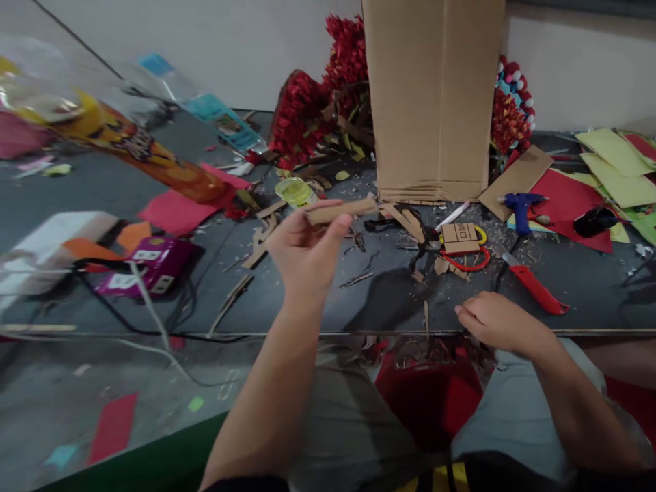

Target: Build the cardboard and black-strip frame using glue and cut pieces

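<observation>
My left hand [307, 253] is raised over the table, its thumb and fingers closed around a small strip of cardboard [353, 207]. The strip points to the right, and part of it is hidden by my fingers. At the table's front edge, my right hand [495, 320] rests with its fingers curled in; nothing shows between them. Close to it lies a red utility knife [538, 288] with its blade toward the upper left. A small cardboard piece with drawn lines [460, 237] sits on scissors with red and yellow handles [469, 261].
A tall cardboard panel [435, 102] stands at the back, with red tinsel shapes [302, 116] beside it. A blue glue gun [523, 208] and coloured paper [568, 212] lie right. At left are an orange drink bottle [154, 157], a purple box [154, 265] and cables. Cardboard scraps litter the table.
</observation>
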### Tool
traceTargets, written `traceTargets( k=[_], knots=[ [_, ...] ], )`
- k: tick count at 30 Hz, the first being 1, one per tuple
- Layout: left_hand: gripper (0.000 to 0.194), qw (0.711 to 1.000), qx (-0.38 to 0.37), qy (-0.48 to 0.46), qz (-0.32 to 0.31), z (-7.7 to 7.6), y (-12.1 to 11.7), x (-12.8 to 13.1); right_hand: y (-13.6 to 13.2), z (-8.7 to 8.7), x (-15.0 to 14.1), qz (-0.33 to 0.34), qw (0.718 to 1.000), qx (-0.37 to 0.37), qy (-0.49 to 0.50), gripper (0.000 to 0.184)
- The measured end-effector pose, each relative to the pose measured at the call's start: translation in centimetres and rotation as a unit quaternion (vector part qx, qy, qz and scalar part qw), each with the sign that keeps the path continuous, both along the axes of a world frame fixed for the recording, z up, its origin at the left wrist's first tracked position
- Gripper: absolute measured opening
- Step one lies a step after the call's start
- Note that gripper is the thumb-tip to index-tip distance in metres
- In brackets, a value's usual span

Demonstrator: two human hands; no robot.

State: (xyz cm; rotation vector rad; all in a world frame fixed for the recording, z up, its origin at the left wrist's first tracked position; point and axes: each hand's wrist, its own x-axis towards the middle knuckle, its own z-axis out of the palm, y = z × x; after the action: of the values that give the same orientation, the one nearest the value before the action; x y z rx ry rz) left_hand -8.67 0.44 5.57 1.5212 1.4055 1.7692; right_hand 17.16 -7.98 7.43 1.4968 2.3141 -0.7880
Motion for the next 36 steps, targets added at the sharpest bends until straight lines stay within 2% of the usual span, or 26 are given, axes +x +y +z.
traceTargets(
  k=[2, 4, 5, 6, 9, 11, 17, 19, 21, 24, 27, 31, 36],
  knots=[
    [0.03, 0.985, -0.026, 0.093, 0.144, -0.7, 1.2, -1.7, -0.1, 0.0, -0.2, -0.004, 1.0, 0.001, -0.006, 0.049],
    [0.055, 0.959, -0.059, 0.18, 0.209, -1.5, 2.0, -3.0, -0.1, -0.1, -0.4, -0.007, 1.0, 0.004, -0.017, 0.048],
    [0.063, 0.954, -0.079, 0.198, 0.211, -2.0, 2.3, -3.5, -0.1, -0.2, -0.4, -0.007, 1.0, 0.006, -0.023, 0.048],
    [0.061, 0.953, -0.091, 0.214, 0.196, -2.4, 2.5, -3.8, -0.1, -0.2, -0.5, -0.006, 1.0, 0.007, -0.029, 0.048],
    [0.024, 0.961, -0.094, 0.226, 0.131, -3.3, 2.4, -3.7, -0.2, -0.4, -0.7, 0.003, 0.999, 0.012, -0.033, 0.048],
    [0.012, 0.966, -0.088, 0.222, 0.096, -3.7, 2.1, -3.1, -0.3, -0.5, -0.8, 0.009, 0.999, 0.019, -0.032, 0.049],
    [0.027, 0.978, -0.082, 0.188, 0.041, -3.7, 2.2, -1.2, -0.4, -0.8, -1.1, 0.015, 0.999, 0.027, -0.035, 0.049],
    [0.024, 0.982, -0.109, 0.15, 0.028, -3.4, 2.2, -0.5, -0.3, -0.8, -1.1, 0.013, 0.999, 0.029, -0.034, 0.049],
    [0.024, 0.984, -0.161, 0.074, -0.006, -2.9, 2.2, 0.4, -0.3, -0.8, -1.1, 0.013, 0.999, 0.028, -0.034, 0.049],
    [0.035, 0.963, -0.239, -0.08, -0.094, -2.1, 1.9, 2.1, -0.3, -0.7, -1.1, 0.017, 0.999, 0.024, -0.036, 0.049],
    [0.043, 0.931, -0.285, -0.168, -0.154, -1.3, 1.9, 3.6, -0.3, -0.7, -1.1, 0.019, 0.999, 0.024, -0.037, 0.049],
    [0.036, 0.904, -0.306, -0.239, -0.178, -0.7, 2.3, 4.9, -0.2, -0.7, -1.0, 0.012, 0.999, 0.024, -0.025, 0.047],
    [0.027, 0.909, -0.272, -0.235, -0.213, -0.1, 1.4, 5.7, -0.1, 0.0, -0.5, -0.013, 0.999, 0.04, 0.021, 0.041]
  ],
)
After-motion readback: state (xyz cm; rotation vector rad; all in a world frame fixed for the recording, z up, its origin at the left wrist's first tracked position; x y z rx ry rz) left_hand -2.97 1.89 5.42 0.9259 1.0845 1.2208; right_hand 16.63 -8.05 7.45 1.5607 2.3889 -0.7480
